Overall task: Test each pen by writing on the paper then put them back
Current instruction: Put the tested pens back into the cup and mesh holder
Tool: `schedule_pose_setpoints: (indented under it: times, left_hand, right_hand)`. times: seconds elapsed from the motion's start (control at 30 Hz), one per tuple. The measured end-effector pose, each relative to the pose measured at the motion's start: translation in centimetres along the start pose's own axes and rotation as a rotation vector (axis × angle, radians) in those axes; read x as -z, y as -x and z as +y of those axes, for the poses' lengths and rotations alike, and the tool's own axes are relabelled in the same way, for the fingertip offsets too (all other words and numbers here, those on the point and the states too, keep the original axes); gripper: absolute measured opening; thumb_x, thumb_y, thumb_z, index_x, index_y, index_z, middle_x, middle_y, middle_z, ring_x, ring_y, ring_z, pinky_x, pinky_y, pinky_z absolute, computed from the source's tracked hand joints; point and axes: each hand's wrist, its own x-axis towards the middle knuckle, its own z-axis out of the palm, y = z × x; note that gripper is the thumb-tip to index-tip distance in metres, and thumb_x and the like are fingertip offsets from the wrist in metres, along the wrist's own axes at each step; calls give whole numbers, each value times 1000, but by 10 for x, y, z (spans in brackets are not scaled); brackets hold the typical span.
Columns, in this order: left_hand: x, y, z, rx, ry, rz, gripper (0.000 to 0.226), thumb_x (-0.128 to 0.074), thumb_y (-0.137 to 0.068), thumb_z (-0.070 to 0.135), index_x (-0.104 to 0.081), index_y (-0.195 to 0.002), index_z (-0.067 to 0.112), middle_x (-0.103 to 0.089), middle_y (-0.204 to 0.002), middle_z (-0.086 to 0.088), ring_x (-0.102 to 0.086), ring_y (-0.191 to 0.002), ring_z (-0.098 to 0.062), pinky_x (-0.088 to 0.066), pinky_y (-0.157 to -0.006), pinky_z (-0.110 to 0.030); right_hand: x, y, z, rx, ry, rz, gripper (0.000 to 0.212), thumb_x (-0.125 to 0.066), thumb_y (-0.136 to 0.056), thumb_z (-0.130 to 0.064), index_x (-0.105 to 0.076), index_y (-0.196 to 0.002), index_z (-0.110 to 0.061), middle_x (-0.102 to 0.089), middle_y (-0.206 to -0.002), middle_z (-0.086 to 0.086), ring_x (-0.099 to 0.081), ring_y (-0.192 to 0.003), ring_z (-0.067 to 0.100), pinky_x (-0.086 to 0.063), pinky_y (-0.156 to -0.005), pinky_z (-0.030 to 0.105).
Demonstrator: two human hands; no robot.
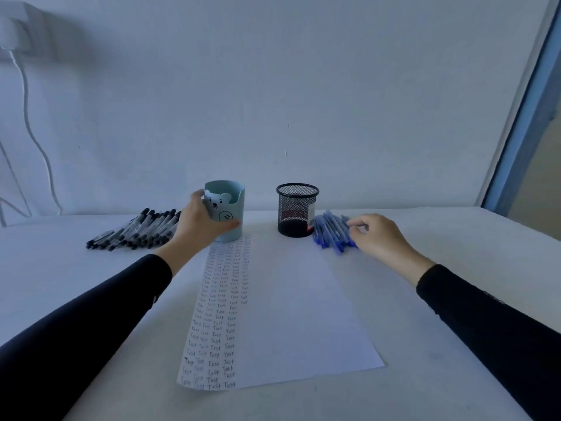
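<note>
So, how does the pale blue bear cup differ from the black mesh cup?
The bear cup is pale blue with solid walls; the mesh cup is black, see-through wire. The left hand grips the bear cup; no hand touches the mesh cup. Both stand upright.

Open gap between bear cup (227, 214) and mesh holder (296, 214).

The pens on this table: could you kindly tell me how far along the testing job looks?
Done: the paper carries columns of "Test". In hand: the left hand grips the bear cup; the right hand is at the blue pens, grip unclear. Left: black pens and blue pens lie on the table; no pens stand in the mesh holder.
</note>
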Motion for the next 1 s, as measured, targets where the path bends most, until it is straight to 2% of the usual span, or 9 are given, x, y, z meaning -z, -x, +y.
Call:
schedule_pose_setpoints:
  times: [0.07, 0.13, 0.17, 0.37, 0.47, 0.53, 0.67, 0.9, 1.0]
  left_hand:
    - [1, 7, 11, -96, 46, 5, 94, -88, -66, 35, -35, -141, 15, -54, -118, 1, -55, -107, -20, -50, -90, -36]
    - [-2, 18, 25, -171, 111, -22, 89, -87, -67, 36, -37, -139, 17, -54, -117, 6, -56, -101, -12, -49, -82, -23]
    - [-5, 25, 32, -196, 137, -49, 86, -86, -68, 35, -39, -138, 17, -54, -115, 8, -57, -97, -7, -46, -76, -15]
    - [-25, 55, 35, -183, 201, -209, 91, -82, -56, 52, -45, -132, 18, -60, -115, 10, -59, -98, 1, -48, -72, -9]
    - [-29, 58, 29, -168, 228, -251, 94, -84, -53, 52, -46, -132, 18, -61, -117, 9, -60, -102, -3, -49, -77, -13]
    - [-31, 59, 27, -163, 241, -252, 95, -84, -53, 51, -46, -133, 19, -60, -117, 9, -60, -103, -3, -50, -78, -15]
    - [-32, 60, 25, -174, 261, -251, 86, -85, -61, 43, -45, -134, 21, -58, -118, 13, -57, -103, 2, -48, -68, -6]
    - [-34, 60, 22, -186, 268, -250, 90, -83, -60, 48, -43, -136, 21, -58, -121, 10, -57, -106, 1, -48, -70, -5]
    - [-33, 61, 22, -184, 270, -261, 92, -82, -59, 50, -42, -137, 22, -58, -122, 11, -57, -108, -1, -49, -73, -8]
  right_hand:
    - [4, -16, 12, -120, -40, -36, 27, -49, -91, -8, -67, -95, 12, -70, -104, 23, -62, -101, 40, -52, -82, 42]
    - [5, -26, 16, -210, -76, -64, 29, -50, -89, -10, -55, -62, -2, -55, -64, 14, -50, -64, 33, -39, -59, 34]
    - [4, -31, 17, -231, -84, -79, 30, -52, -90, -13, -46, -61, -9, -43, -62, 8, -40, -61, 24, -29, -58, 31]
    - [1, -49, 19, -303, -55, -34, 40, -58, -88, -16, -32, -56, -15, -31, -54, 3, -30, -51, 22, -21, -50, 28]
    - [-6, -52, 16, -147, -7, 44, 27, -57, -85, -14, -56, -61, -3, -55, -60, 12, -49, -62, 38, -38, -58, 31]
    - [-13, -56, 9, -66, 10, -2, 25, -60, -87, -16, -63, -69, 1, -61, -66, 8, -55, -64, 27, -44, -62, 32]
    - [-28, -64, 4, -30, 100, -29, 52, -58, -92, -23, -33, -47, -14, -31, -47, 3, -29, -48, 21, -25, -52, 28]
    - [-27, -71, 12, -126, 204, 46, 48, -66, -87, -26, -34, -55, -12, -36, -52, 4, -34, -46, 19, -26, -44, 27]
    - [-18, -66, 10, -182, 87, 87, 57, -70, -84, -44, -33, -52, -14, -36, -47, 1, -34, -43, 17, -29, -44, 28]
